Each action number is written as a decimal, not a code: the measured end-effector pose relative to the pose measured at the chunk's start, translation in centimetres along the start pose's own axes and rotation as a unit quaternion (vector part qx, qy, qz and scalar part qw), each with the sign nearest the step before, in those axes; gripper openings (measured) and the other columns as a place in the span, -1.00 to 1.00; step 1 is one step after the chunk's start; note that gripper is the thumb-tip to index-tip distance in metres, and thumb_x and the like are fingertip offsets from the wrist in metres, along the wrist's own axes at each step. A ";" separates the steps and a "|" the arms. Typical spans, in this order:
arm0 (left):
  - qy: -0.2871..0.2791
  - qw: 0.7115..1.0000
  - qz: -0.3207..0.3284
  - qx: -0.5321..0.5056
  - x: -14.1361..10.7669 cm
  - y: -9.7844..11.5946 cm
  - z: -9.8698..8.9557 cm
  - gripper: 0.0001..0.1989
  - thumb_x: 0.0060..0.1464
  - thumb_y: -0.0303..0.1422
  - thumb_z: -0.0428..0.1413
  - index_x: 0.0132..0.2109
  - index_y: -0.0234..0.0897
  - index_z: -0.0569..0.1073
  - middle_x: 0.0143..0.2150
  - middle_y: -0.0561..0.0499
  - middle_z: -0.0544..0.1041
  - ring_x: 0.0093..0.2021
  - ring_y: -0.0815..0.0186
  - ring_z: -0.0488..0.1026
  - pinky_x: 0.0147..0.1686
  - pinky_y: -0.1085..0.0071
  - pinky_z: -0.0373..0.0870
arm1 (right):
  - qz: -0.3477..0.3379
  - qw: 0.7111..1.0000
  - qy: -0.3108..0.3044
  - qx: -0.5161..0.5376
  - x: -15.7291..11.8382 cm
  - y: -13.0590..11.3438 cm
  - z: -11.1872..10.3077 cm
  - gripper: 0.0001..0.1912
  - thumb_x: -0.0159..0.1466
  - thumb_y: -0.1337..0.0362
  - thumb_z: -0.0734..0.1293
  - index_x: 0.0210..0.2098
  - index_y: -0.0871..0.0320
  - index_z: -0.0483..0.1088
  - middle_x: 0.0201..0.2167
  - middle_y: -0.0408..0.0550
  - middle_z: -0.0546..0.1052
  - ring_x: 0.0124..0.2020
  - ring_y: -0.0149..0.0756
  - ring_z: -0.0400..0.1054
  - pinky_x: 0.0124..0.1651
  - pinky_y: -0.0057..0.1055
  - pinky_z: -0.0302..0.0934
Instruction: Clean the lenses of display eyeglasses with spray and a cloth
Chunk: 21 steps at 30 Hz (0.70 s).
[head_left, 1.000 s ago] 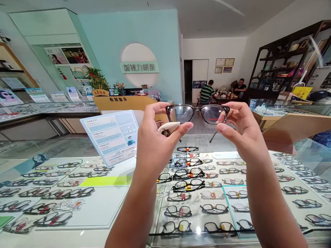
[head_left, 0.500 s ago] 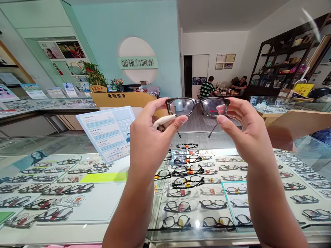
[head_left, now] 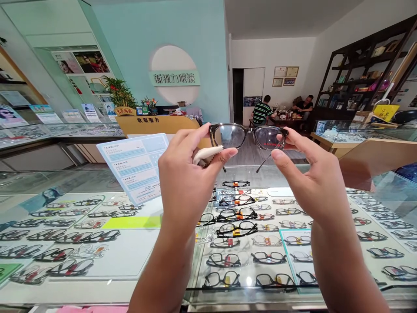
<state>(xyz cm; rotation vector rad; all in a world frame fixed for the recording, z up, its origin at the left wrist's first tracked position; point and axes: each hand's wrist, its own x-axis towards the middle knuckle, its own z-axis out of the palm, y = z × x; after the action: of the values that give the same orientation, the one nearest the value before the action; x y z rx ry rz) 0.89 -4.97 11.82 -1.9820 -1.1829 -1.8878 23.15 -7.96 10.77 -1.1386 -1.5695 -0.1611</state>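
A pair of dark-framed eyeglasses (head_left: 249,129) is held up level in front of me, with red lettering on the right lens. My left hand (head_left: 190,163) pinches the left end of the frame and also keeps a folded pale cloth (head_left: 206,154) tucked in its palm. At the opposite end, my right hand (head_left: 308,174) grips the frame between thumb and fingers. The temples point away from me, and one tip shows below each lens. Below my hands, several dark glasses (head_left: 237,229) lie on the glass counter.
Rows of glasses fill the glass display case (head_left: 250,293). A tilted printed card (head_left: 135,169) stands left of my left arm. A wooden board (head_left: 374,158) is at right. Farther back are a yellow counter (head_left: 159,130), shelves (head_left: 358,69) and two people near a table (head_left: 286,120).
The eyeglasses stay raised between both hands. My right hand has shifted slightly, its fingers opening a little, and the right temple tip has moved left. My left hand has moved slightly left.
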 end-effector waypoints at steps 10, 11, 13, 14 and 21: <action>-0.026 1.000 -0.001 0.004 0.2 -0.9 -0.1 -0.52 0.10 -0.03 0.45 0.12 -0.01 0.65 -0.06 -0.06 0.65 -0.08 0.11 0.60 -0.18 0.18 0.55 | -0.008 0.999 0.028 -0.039 0.0 -0.6 0.5 -0.49 0.42 0.00 0.33 0.27 0.02 0.52 0.05 0.09 0.68 0.05 0.09 0.58 0.16 0.17 0.44; -0.027 1.000 -0.004 0.000 0.2 -0.9 -0.1 -0.52 0.09 -0.02 0.45 0.12 -0.01 0.65 -0.06 -0.06 0.65 -0.08 0.10 0.61 -0.18 0.19 0.55 | -0.008 0.999 0.028 -0.044 0.0 -0.6 0.5 -0.49 0.41 0.00 0.33 0.27 0.03 0.51 0.03 0.09 0.68 0.03 0.08 0.59 0.15 0.15 0.44; -0.026 1.000 -0.009 -0.002 0.1 -0.9 -0.1 -0.51 0.08 -0.01 0.45 0.12 -0.01 0.65 -0.07 -0.06 0.65 -0.07 0.10 0.61 -0.18 0.19 0.55 | -0.008 0.998 0.027 -0.048 0.0 -0.7 0.5 -0.49 0.41 -0.01 0.33 0.27 0.03 0.51 0.00 0.08 0.69 0.01 0.06 0.59 0.13 0.12 0.44; -0.024 1.000 -0.010 -0.001 0.1 -0.9 -0.2 -0.51 0.08 -0.01 0.45 0.12 -0.01 0.65 -0.08 -0.06 0.66 -0.07 0.10 0.60 -0.17 0.19 0.55 | -0.007 0.999 0.026 -0.048 0.0 -0.8 0.4 -0.49 0.41 -0.01 0.33 0.26 0.03 0.52 -0.01 0.08 0.69 0.00 0.06 0.59 0.12 0.12 0.44; -0.022 1.000 -0.015 -0.008 0.2 -0.6 -0.5 -0.54 0.09 0.04 0.43 0.10 0.07 0.66 -0.10 -0.04 0.65 -0.12 0.09 0.59 -0.26 0.14 0.58 | -0.012 0.999 0.020 -0.032 0.0 -0.9 0.3 -0.54 0.42 0.00 0.32 0.22 -0.02 0.54 -0.04 0.06 0.69 -0.04 0.05 0.58 0.11 0.11 0.44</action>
<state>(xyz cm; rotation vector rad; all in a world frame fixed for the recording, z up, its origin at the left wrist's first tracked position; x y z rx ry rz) 0.10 -4.80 11.91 -2.0347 -1.2191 -1.8821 22.28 -8.23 11.07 -1.1605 -1.5534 -0.2504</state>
